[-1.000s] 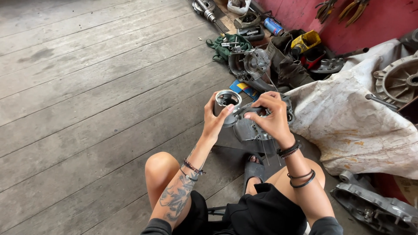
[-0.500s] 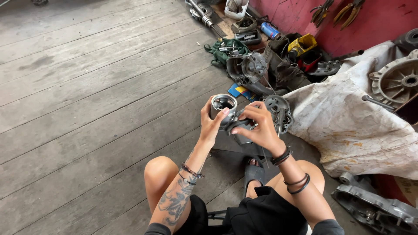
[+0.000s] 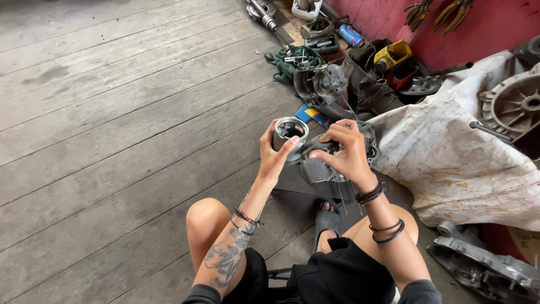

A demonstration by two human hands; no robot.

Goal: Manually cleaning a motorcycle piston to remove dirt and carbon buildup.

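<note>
Right now the left hand (image 3: 277, 159) grips the metal cylinder (image 3: 289, 134), bore up, at nine o'clock of the right hand (image 3: 344, 153), which seemingly clamps the grey engine casing (image 3: 320, 169).

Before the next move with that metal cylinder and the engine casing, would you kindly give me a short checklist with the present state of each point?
1. Left hand has a grip on the metal cylinder: ok, fingers wrap its side.
2. Right hand steadies the engine casing: ok, it rests on top.
3. Cylinder held upright, open end up: ok.
4. Cylinder seated on the casing: cannot tell, the hands hide the joint.
5. Casing supported from below: cannot tell, the underside is hidden by hand and leg.
6. Loose parts near the work: not ok, a second engine part and a white cloth crowd the wooden floor just beyond.
</note>
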